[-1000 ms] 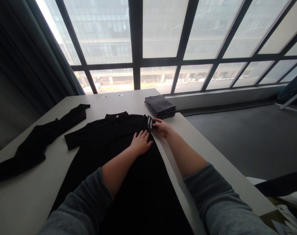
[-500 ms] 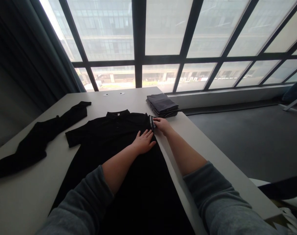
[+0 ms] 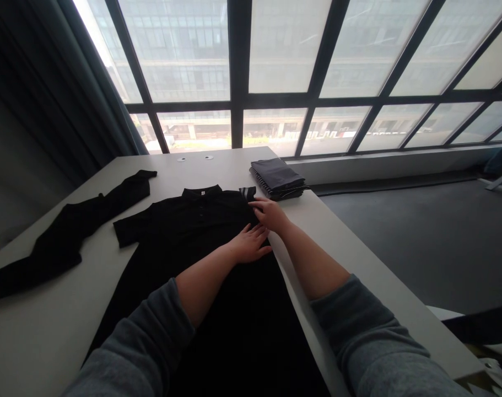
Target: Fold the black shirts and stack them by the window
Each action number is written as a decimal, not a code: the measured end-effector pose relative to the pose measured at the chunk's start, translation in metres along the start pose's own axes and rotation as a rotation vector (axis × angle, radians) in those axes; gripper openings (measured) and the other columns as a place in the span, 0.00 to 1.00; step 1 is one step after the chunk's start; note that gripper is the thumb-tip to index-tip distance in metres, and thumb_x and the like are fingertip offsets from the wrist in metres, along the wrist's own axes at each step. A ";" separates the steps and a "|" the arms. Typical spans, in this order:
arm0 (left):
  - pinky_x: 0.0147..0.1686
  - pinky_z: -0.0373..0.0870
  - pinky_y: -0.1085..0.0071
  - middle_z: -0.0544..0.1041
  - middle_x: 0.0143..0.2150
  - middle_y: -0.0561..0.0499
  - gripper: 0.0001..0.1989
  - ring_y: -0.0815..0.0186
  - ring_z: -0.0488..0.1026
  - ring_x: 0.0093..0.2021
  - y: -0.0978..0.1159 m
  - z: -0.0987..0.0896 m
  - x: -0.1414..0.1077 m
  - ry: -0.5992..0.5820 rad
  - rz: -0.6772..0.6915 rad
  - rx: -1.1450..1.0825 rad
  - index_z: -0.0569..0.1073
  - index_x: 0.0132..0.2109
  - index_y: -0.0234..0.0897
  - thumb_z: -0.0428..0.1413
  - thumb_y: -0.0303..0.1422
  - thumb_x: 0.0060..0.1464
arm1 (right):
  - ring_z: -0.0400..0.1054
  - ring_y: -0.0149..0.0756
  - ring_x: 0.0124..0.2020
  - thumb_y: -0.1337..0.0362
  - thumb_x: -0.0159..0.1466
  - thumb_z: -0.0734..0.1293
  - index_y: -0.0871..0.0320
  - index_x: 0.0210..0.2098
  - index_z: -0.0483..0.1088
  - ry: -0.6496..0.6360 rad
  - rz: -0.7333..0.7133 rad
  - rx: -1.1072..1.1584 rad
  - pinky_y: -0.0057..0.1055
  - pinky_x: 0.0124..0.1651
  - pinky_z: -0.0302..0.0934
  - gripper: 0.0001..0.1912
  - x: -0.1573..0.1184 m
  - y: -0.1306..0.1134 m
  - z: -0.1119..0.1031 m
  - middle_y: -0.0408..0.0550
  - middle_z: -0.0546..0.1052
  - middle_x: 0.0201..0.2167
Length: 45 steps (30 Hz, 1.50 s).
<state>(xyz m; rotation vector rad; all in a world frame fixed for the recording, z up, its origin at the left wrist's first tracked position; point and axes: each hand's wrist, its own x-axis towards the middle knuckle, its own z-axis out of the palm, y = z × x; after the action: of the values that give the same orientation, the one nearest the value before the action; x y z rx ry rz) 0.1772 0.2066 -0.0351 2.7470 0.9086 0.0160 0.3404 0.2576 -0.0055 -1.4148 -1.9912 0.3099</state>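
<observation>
Striped cuff [image 3: 247,193] and right fingertips are sitting farther in toward the collar [image 3: 201,192] than half a second ago, and the left hand [image 3: 251,243] is lying closer to the right hand [image 3: 271,214]. Its grip is resting flat, palm down and thumb apart, on the side of the black shirt [image 3: 193,231], which is stretching across the pale surface [image 3: 333,242]. The right grip is curling over the sleeve just beside the cuff; whether it is pinching cloth, I cannot tell. Beyond it, a folded stack [image 3: 278,176] is keeping its place, as is another black garment [image 3: 69,231] to the left.
</observation>
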 end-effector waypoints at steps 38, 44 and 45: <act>0.71 0.50 0.37 0.58 0.78 0.39 0.32 0.44 0.54 0.76 -0.058 -0.033 0.039 0.207 -0.570 0.085 0.68 0.71 0.39 0.37 0.47 0.72 | 0.71 0.33 0.46 0.68 0.62 0.74 0.58 0.44 0.84 -0.317 -0.094 -0.263 0.23 0.54 0.60 0.11 -0.006 0.030 -0.009 0.50 0.79 0.46; 0.75 0.43 0.41 0.45 0.81 0.44 0.35 0.50 0.44 0.80 -0.093 -0.032 0.070 0.077 -0.492 0.044 0.53 0.78 0.42 0.38 0.49 0.71 | 0.72 0.32 0.44 0.64 0.63 0.74 0.52 0.51 0.84 -0.401 -0.124 -0.302 0.24 0.52 0.62 0.16 -0.006 0.032 -0.002 0.49 0.77 0.47; 0.75 0.43 0.42 0.44 0.82 0.44 0.35 0.51 0.43 0.81 -0.096 -0.030 0.072 0.076 -0.490 0.038 0.52 0.79 0.42 0.37 0.50 0.71 | 0.72 0.32 0.44 0.64 0.64 0.74 0.52 0.51 0.84 -0.405 -0.119 -0.312 0.24 0.52 0.62 0.16 -0.006 0.033 -0.001 0.50 0.77 0.47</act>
<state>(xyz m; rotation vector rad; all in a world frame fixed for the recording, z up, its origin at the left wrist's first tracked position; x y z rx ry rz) 0.1762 0.3306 -0.0334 2.4943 1.5900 0.0150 0.3668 0.2644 -0.0244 -1.5017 -2.5332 0.2549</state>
